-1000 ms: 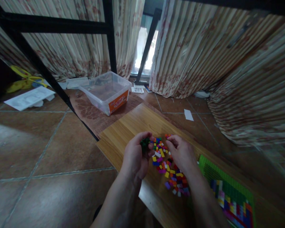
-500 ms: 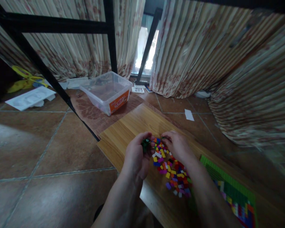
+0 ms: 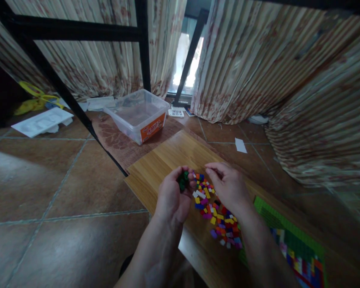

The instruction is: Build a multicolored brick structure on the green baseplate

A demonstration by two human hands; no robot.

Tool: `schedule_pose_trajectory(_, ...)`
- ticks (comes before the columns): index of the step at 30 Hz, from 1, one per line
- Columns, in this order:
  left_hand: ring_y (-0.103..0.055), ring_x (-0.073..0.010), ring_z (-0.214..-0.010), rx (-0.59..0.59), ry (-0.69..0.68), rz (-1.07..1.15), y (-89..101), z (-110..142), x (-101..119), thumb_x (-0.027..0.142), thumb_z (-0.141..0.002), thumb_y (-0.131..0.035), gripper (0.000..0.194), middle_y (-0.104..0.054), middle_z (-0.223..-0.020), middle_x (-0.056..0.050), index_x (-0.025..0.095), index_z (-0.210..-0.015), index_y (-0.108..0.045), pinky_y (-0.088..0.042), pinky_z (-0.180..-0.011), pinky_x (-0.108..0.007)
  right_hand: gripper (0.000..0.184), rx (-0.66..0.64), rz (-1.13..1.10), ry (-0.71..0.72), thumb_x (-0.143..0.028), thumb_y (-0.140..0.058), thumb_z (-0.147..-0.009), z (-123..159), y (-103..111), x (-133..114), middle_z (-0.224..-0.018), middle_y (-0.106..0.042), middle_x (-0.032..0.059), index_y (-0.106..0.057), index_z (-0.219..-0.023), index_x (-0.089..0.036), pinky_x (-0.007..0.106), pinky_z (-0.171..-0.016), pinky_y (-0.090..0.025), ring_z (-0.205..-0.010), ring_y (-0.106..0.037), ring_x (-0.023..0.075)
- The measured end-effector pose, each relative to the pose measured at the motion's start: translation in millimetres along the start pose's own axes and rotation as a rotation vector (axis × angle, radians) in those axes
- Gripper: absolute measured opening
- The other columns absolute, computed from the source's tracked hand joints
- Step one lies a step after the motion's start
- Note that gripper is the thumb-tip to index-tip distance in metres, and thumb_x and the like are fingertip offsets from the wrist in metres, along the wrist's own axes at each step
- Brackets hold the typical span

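Observation:
My left hand (image 3: 175, 196) is cupped palm-up, its fingers curled round several small dark green toy bricks (image 3: 183, 181). Just to its right, my right hand (image 3: 228, 182) hovers over the wooden table with thumb and forefinger pinched; whatever may be between those fingertips is too small to make out. Between and below the hands lies a loose pile of small coloured bricks (image 3: 213, 220), in yellow, white, orange, red, purple and blue. A green baseplate (image 3: 264, 212) with coloured bricks fixed on it sits to the right, partly hidden by my right forearm.
The wooden table (image 3: 168, 158) runs diagonally. Beyond it a clear plastic box (image 3: 138, 116) with an orange label stands on a brown mat (image 3: 108, 138). A black metal frame (image 3: 78, 31) rises at the left. Curtains (image 3: 237, 60) hang behind; papers (image 3: 42, 121) lie on the tiled floor.
My right hand has shifted slightly right, and the dark green piece seen at its fingertips earlier no longer shows there. My left hand stays cupped round the green bricks, which show more clearly.

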State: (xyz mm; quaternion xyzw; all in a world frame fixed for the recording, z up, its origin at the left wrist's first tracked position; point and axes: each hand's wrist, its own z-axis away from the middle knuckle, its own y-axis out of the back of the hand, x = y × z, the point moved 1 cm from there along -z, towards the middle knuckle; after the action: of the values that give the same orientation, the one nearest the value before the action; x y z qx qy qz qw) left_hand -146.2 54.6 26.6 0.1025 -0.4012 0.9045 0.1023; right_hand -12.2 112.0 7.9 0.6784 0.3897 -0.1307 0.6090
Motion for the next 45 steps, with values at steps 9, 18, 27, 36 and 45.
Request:
schedule_pose_trajectory(9, -0.045, -0.0058, -0.048, -0.035, 0.010, -0.052, 1.5, 1, 1, 0.014, -0.089, -0.046, 0.014, -0.050, -0.065, 0.000, 0.012, -0.078, -0.055, -0.035, -0.041, -0.016, 0.016, -0.153, 0.246, -0.041, -0.023, -0.060, -0.082, 6, -25, 31, -0.097, -0.068, 0.0064, -0.071, -0.094, -0.021, 0.035, -0.081, -0.045, -0.090, -0.063, 0.0217)
schedule_pose_trajectory(18, -0.033, -0.0024, -0.043, -0.119, 0.007, -0.284, -0.8, 7, -7, 0.020, -0.084, -0.055, 0.009, -0.044, -0.062, 0.004, 0.012, -0.081, -0.057, -0.023, -0.039, -0.015, 0.021, 0.031, -0.380, -0.388, -0.036, -0.072, -0.072, 24, -5, 42, -0.081, -0.073, 0.0038, -0.072, -0.086, -0.020, 0.035, -0.074, -0.049, -0.075, -0.066, 0.0195)
schedule_pose_trajectory(27, -0.025, -0.0023, -0.041, -0.272, -0.044, -0.504, -3.9, 15, -32, 0.040, -0.074, -0.074, 0.033, -0.038, -0.051, 0.008, 0.016, -0.069, -0.052, -0.019, -0.041, -0.017, 0.026, 0.172, -0.844, -0.480, -0.041, -0.082, -0.067, 40, 24, -10, -0.071, -0.070, -0.0010, -0.075, -0.084, -0.023, 0.024, -0.060, -0.049, -0.060, -0.060, 0.0110)
schedule_pose_trajectory(36, -0.026, -0.0034, -0.041, -0.285, -0.102, -0.477, -4.4, 20, -37, 0.036, -0.074, -0.075, 0.028, -0.040, -0.050, 0.007, 0.015, -0.070, -0.056, -0.019, -0.040, -0.017, 0.018, 0.164, -0.918, -0.475, -0.037, -0.080, -0.069, 44, 16, -16, -0.073, -0.072, 0.0010, -0.076, -0.081, -0.024, 0.028, -0.059, -0.053, -0.061, -0.063, 0.0136)
schedule_pose_trajectory(45, -0.030, -0.0026, -0.043, -0.197, -0.060, -0.167, -6.0, 16, -8, 0.015, -0.077, -0.054, 0.008, -0.047, -0.062, 0.001, 0.012, -0.069, -0.055, -0.020, -0.038, -0.015, 0.018, 0.154, -0.152, -0.439, -0.038, -0.068, -0.076, 57, 23, 33, -0.089, -0.075, 0.0053, -0.075, -0.083, -0.023, 0.040, -0.080, -0.050, -0.083, -0.069, 0.0236)
